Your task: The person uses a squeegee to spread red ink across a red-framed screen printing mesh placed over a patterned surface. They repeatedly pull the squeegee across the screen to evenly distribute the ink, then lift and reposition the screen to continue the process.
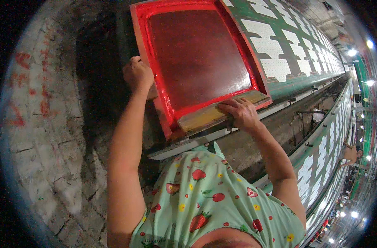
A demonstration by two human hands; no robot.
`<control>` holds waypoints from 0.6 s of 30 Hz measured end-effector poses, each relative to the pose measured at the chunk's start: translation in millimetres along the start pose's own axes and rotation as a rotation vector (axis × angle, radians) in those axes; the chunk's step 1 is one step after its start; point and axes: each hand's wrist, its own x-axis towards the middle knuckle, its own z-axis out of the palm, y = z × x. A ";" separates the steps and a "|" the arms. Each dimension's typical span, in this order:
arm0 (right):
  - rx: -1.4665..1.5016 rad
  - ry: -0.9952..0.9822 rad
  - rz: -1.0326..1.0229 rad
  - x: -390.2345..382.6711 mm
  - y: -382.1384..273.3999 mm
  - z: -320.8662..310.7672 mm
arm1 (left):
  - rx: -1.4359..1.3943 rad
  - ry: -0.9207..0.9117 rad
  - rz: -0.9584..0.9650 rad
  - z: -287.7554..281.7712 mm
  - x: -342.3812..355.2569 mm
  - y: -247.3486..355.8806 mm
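Note:
A screen printing frame (pixel 201 53) with a dark red mesh and bright red borders lies tilted ahead of me. My left hand (pixel 138 75) is closed at its left rail, with the fingers curled and partly hidden. At the near right, my right hand (pixel 241 112) grips the near rail, which is smeared yellowish brown. Its fingers lie over the rail's top, and the thumb is at its front. Beyond the frame's right side, the long green printing table (pixel 279 91) bears rows of white cut pieces (pixel 269 56) with dark gaps between them.
A metal rail (pixel 188 148) runs along the table's near side, by my body. Another long table (pixel 316 177) with white pieces stands to the right across a gap. A person (pixel 351 155) is farther along there. Grey brick flooring (pixel 52 136) with red marks lies left.

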 end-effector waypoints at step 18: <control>-0.169 0.271 -0.129 291.6 192.3 50.5 | 0.131 0.166 0.121 -22.2 -16.1 10.4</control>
